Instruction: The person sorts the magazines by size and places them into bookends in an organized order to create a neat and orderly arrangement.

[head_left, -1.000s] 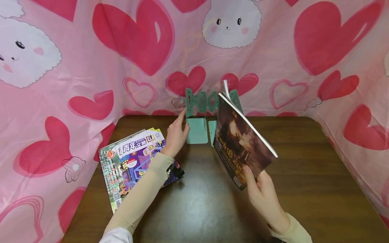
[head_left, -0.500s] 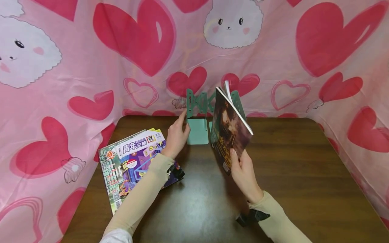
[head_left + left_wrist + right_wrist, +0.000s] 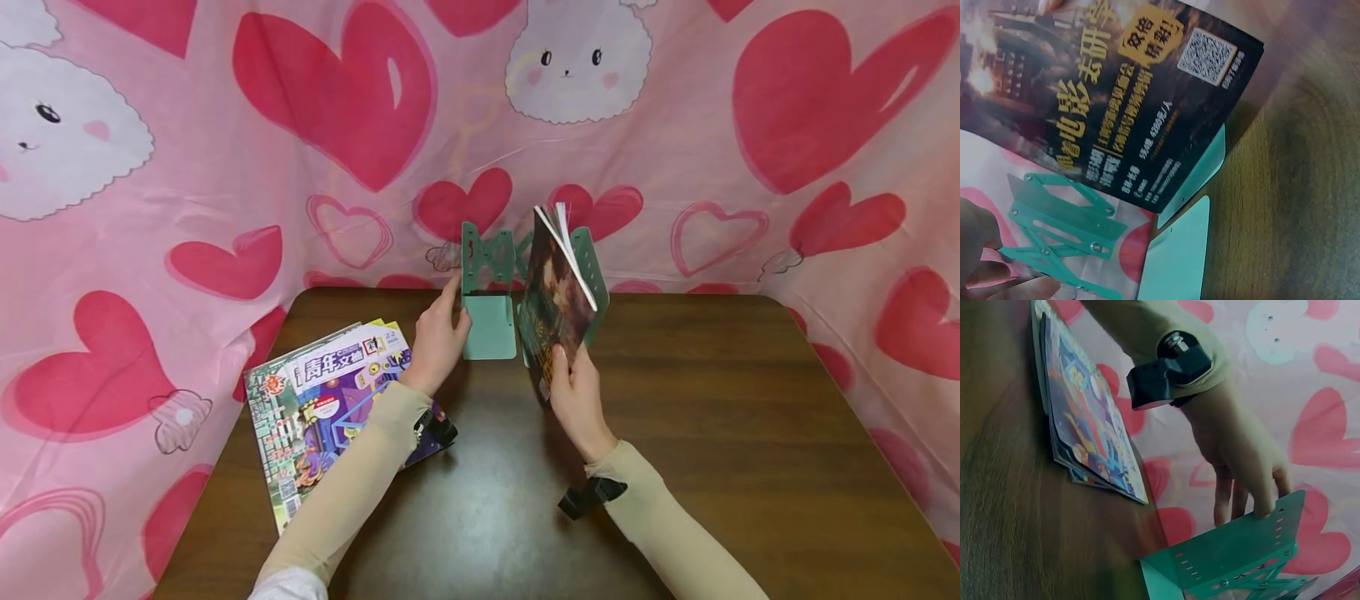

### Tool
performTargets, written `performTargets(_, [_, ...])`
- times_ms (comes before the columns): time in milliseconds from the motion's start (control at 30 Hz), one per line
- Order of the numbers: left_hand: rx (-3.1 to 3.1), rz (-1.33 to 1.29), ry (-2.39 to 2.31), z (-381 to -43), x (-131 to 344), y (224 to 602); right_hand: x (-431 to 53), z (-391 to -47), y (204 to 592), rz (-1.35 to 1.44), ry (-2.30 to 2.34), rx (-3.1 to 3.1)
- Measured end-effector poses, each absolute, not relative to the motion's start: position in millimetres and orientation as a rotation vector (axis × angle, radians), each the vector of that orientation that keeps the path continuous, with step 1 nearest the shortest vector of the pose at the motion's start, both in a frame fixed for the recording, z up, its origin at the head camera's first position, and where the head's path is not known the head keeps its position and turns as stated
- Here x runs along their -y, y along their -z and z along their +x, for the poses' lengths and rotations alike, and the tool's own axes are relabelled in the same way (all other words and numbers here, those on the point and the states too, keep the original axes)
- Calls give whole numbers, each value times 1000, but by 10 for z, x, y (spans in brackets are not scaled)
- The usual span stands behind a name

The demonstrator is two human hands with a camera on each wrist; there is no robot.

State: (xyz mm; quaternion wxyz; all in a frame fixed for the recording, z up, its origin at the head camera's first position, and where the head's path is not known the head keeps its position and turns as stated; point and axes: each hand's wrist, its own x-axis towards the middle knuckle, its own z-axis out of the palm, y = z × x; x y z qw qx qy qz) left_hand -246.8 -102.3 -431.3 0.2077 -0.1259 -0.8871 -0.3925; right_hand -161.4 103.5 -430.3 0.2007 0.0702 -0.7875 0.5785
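In the head view my right hand (image 3: 581,402) grips the lower edge of a dark-covered magazine (image 3: 555,296), thumb on its back cover. The magazine stands tilted at the right part of a green expandable bookend (image 3: 489,329), in front of pale pages that show behind it. My left hand (image 3: 437,340) holds the bookend's left side panel. From the right wrist view, the fingers of that left hand (image 3: 1241,456) are at the upper edge of the green panel (image 3: 1235,547). The left wrist view shows the magazine's printed cover (image 3: 1147,100) above the bookend's base plate (image 3: 1175,250).
Several magazines (image 3: 330,417) lie in a loose stack on the left of the brown wooden table (image 3: 712,433), partly under my left forearm. A pink cloth (image 3: 660,150) with hearts hangs behind and at both sides.
My right hand has carried the magazine forward and left, turning it more upright against the bookend's right part. My left hand stays at the left panel.
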Motion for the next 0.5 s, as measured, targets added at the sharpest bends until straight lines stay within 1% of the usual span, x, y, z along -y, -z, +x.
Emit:
performTargets(200, [2459,-347,1085,-2476,1002,4321,-1051,-1740,4451,173,-1580,2223])
performTargets(500, [2421,-338,1050,-2517,990,4321,-1043,-1910,4522,158,-1479,2207])
